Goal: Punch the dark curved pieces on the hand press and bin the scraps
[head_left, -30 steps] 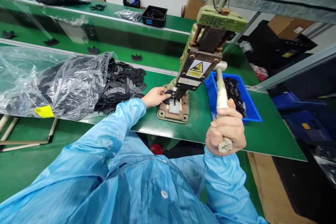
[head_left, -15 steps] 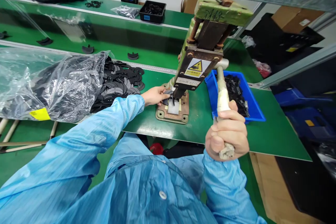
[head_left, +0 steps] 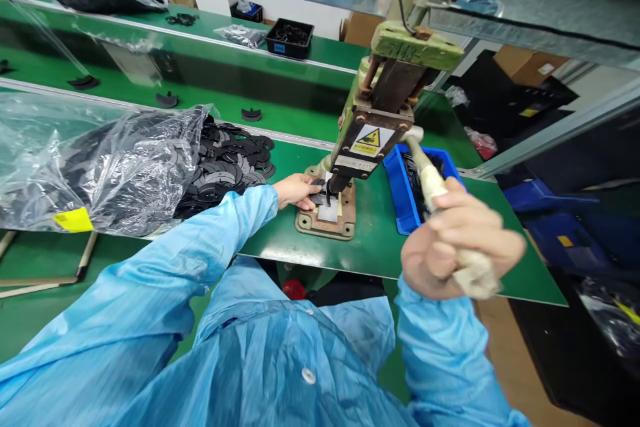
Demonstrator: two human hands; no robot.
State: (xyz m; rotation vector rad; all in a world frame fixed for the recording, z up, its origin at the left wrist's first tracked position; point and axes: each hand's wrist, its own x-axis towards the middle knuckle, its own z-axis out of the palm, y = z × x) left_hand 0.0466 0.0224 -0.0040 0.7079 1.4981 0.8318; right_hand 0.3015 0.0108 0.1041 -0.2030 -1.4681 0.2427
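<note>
Nearest to us, our right hand (head_left: 457,243) is wrapped tight around the padded lever (head_left: 440,207) of the hand press (head_left: 373,120). Beyond it, our left hand (head_left: 296,191) pinches a black flat part (head_left: 318,191) on the press's base plate (head_left: 325,220), under the ram. A blue bin (head_left: 400,193) sits just right of the press on the green table (head_left: 380,240). Left, loose black parts (head_left: 230,160) spill from a plastic bag (head_left: 95,167). Farther off stands a black tray (head_left: 290,37).

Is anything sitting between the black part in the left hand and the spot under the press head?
Nothing visible does. The left hand already holds the black part on the base plate, right at the foot of the press head. The right hand grips the lever handle, off to the side.
</note>
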